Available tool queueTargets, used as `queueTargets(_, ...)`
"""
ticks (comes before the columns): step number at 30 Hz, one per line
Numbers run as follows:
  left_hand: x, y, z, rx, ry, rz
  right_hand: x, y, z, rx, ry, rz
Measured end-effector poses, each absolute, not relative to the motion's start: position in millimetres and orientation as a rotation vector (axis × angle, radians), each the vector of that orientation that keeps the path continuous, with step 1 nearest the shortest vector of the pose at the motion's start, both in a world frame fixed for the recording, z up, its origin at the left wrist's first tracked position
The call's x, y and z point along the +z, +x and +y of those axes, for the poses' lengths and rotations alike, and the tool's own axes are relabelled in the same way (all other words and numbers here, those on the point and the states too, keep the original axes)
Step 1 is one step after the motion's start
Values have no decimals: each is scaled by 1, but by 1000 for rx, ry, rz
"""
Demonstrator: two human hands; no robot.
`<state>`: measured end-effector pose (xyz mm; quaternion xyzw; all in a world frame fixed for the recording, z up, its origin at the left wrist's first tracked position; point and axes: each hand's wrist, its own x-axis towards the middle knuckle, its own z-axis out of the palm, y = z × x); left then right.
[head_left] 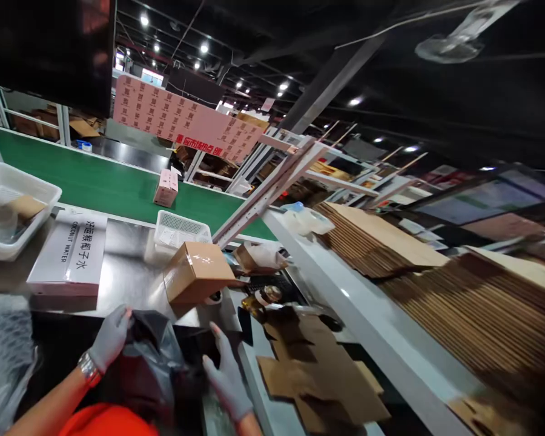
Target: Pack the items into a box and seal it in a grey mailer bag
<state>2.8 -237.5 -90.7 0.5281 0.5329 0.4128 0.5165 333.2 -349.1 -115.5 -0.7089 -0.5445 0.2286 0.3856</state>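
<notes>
My left hand [110, 336] and right hand [227, 375], both in grey gloves, are apart at the near edge of the steel desk [127, 254], each closed on one side of a crumpled dark plastic bag [152, 357] stretched between them. A silver wristwatch [89, 368] sits on my left wrist. A sheet of clear bubble wrap [4, 357] lies at the near left corner. Flat brown cardboard blanks [318, 369] lie to the right of the bag. Farther in, mid-desk, stands a taped brown cardboard box [197, 271], tilted. Left of it lies a flat white carton printed "COCONUT WATER" [70, 254]. Behind the brown box sits a small white perforated plastic basket [181, 230]; a larger white plastic tray [13, 209] occupies the far left edge. Beyond the desk runs a green conveyor belt [100, 181] carrying a small pink carton [166, 188].
</notes>
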Motion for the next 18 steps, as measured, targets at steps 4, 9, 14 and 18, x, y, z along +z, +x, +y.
queueTargets(4, -34, 36, -242, 955, 1453, 1154, -93, 287, -303, 621, -1570, -1952)
queueTargets(9, 38, 59, -236, 766, 1676, 1093, -60, 283, -218, 465, -1583, -2095)
queueTargets(14, 89, 75, -193, 300, 2085, 1562, 10, 348, -148, 180, -1576, -2153)
queueTargets(18, 112, 84, -139, 98, 2193, 2135, 75, 404, -100, -222, -1470, -2016)
